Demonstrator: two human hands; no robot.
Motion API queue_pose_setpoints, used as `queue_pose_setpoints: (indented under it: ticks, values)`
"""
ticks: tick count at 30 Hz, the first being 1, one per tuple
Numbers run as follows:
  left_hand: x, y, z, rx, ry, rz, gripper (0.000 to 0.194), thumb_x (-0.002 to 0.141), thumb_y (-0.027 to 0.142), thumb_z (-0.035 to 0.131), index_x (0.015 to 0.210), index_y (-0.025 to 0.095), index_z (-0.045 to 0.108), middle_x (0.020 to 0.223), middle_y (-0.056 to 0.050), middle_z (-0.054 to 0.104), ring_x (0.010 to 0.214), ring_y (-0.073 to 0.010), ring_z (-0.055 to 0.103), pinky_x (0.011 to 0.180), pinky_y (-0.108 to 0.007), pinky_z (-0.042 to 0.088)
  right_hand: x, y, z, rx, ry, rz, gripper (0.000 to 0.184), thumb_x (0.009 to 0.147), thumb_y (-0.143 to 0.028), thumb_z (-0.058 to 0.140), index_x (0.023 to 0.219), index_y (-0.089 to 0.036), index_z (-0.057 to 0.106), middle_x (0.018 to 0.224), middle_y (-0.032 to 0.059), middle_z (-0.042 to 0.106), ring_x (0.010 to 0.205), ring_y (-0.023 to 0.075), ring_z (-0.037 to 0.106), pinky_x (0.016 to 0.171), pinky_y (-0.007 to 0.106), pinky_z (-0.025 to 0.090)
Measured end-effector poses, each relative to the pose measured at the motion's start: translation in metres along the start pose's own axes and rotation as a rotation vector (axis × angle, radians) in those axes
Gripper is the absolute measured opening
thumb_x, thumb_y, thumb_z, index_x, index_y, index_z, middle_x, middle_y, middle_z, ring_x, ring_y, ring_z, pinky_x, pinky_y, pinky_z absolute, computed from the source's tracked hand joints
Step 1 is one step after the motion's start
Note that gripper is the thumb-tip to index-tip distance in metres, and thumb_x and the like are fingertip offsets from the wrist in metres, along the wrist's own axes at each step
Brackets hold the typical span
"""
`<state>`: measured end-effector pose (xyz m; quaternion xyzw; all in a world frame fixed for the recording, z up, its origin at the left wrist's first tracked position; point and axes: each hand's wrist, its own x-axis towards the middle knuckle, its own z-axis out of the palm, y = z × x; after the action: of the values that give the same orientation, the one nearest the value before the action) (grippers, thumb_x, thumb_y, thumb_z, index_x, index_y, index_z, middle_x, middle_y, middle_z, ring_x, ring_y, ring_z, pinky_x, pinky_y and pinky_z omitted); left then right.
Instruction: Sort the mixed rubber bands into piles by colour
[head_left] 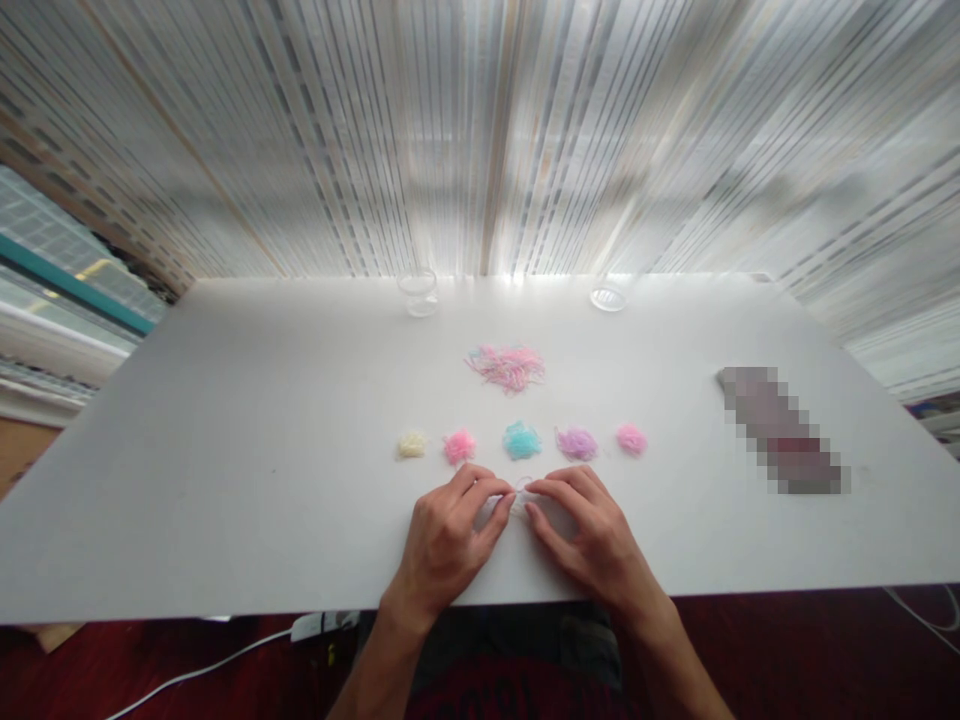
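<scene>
My left hand [454, 535] has its thumb and index finger pinched on a thin elastic band [517, 491], pale and barely visible. Opposite it, my right hand [589, 530] holds its index fingertip close to the band, with a small gap between thumb and index. Under the fingertips lie a few thin loops, partly hidden. Just beyond my hands is a row of small piles of bands: yellow [411, 446], bright pink [460, 446], turquoise [522, 440], purple [577, 443] and light pink [631, 440]. Farther back lies a larger mixed-colour pile [507, 367].
A clear round container [418, 293] stands at the back of the white table [225, 450], left of a clear lid [608, 297]. A blurred-out long object [784, 432] lies at right. Sheer striped curtains [480, 140] hang behind. A power strip [322, 626] shows below the front edge.
</scene>
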<state>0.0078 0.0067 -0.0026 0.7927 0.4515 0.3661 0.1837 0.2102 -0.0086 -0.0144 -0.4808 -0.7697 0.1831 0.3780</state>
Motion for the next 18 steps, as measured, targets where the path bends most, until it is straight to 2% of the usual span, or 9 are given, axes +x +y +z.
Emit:
queue_pose_setpoints:
  ticks: [5, 9, 18]
  values:
    - [-0.0018, -0.0007, -0.0006, -0.084, 0.020, 0.058, 0.005, 0.102, 0.017, 0.063, 0.103, 0.019, 0.068, 0.094, -0.003, 0.074, 0.073, -0.0121, 0.069, 0.067, -0.021, 0.054, -0.0024, 0.0014, -0.0002, 0.033, -0.005, -0.030, 0.022, 0.098, -0.017, 0.068, 0.119, -0.023, 0.066, 0.100, 0.0062, 0.066, 0.094, 0.0225, 0.061, 0.082, 0.038, 0.057]
    - [-0.0048, -0.0013, -0.0007, -0.107, 0.003, 0.086, 0.006, 0.102, 0.017, 0.063, 0.105, 0.020, 0.067, 0.090, -0.001, 0.076, 0.069, -0.0118, 0.069, 0.068, -0.022, 0.055, -0.0026, 0.0014, -0.0008, 0.066, 0.032, -0.052, 0.017, 0.099, -0.014, 0.066, 0.112, -0.024, 0.068, 0.095, 0.0047, 0.066, 0.090, 0.0206, 0.061, 0.078, 0.035, 0.056]
    - [-0.0054, -0.0014, 0.0000, -0.097, -0.011, 0.073, 0.008, 0.102, 0.019, 0.063, 0.106, 0.021, 0.070, 0.089, -0.002, 0.079, 0.069, -0.0130, 0.072, 0.075, -0.024, 0.060, -0.0018, -0.0001, -0.0019, 0.085, 0.048, -0.038, 0.016, 0.098, -0.016, 0.066, 0.112, -0.024, 0.070, 0.094, 0.0048, 0.067, 0.089, 0.0207, 0.064, 0.077, 0.035, 0.058]
